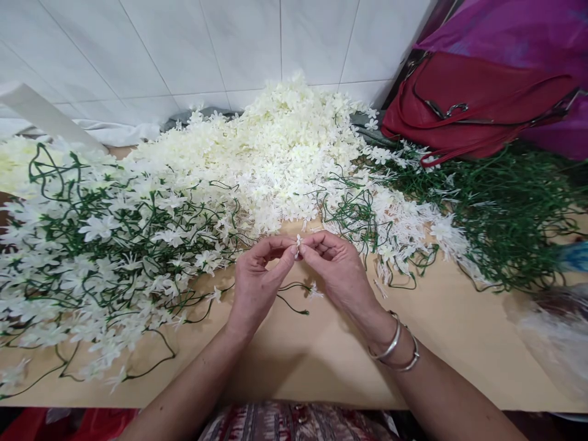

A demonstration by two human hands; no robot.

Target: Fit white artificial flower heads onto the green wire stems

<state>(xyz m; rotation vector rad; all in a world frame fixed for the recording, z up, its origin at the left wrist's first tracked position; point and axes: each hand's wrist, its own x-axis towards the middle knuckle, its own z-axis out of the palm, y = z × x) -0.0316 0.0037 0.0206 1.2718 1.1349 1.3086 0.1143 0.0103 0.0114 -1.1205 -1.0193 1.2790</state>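
Observation:
Near the middle of the table, my left hand (pixel 263 278) and my right hand (pixel 335 269) meet at the fingertips. Both pinch one small white flower piece (pixel 298 241) between thumb and fingers. Just below them, a green stem (pixel 294 306) and a small white blossom (pixel 314 290) lie on the table. Behind my hands rises a large heap of loose cream-white petals (pixel 285 153). White flowers on green stems (pixel 110 239) are piled to the left of my left hand. Green stems mixed with white pieces (pixel 353 214) lie beyond my right hand.
A mass of bare green stems (pixel 509 214) covers the right side. A red handbag (pixel 478 104) stands behind it, against a purple bag (pixel 519 30). Clear plastic (pixel 560 337) lies at the right edge. A tiled wall (pixel 248 43) bounds the table (pixel 441 343) at the back.

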